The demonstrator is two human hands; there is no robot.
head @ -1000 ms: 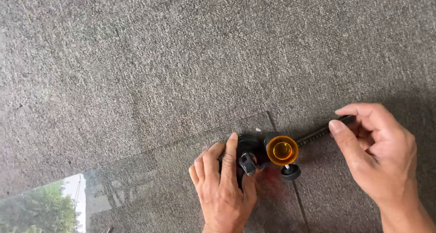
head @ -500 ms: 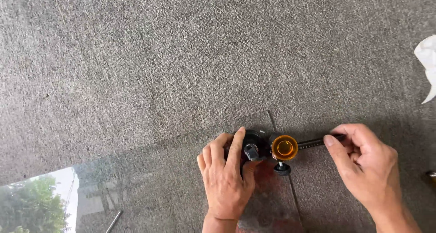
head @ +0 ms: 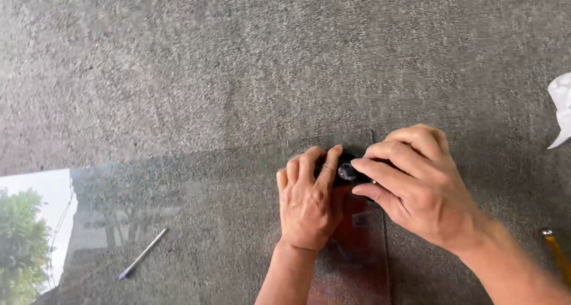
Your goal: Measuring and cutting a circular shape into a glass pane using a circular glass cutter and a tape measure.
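A small black tool with a round grey knob (head: 347, 172) sits on a clear glass sheet (head: 238, 222), close to the sheet's far edge and near its right edge. Only a little part of the tool is visible, because both hands cover it: a dark, rounded body and on top of it the grey, shiny knob, which looks like a small dome. The left hand (head: 309, 201) lies flat on the glass with the palm down, and its fingers are curved over the left side of the tool, pressing on it but not closed around it. The right hand (head: 416, 189) comes from the right side and covers the tool from above; its fingers (head: 380, 174) are bent and closed together on the right part of the tool, just beside the knob, so this hand is gripping it. The glass sheet rests on a grey carpet (head: 238, 61) with a rough texture, and it reflects green trees and bright sky at its left edge. A thin pen with a blue tip (head: 141, 254) lies on the glass, well apart from the hands, toward the near left corner. A crumpled white paper (head: 562, 109) lies on the carpet at the right border of the view, and a yellow pencil-like stick (head: 556, 251) lies near the lower right corner.
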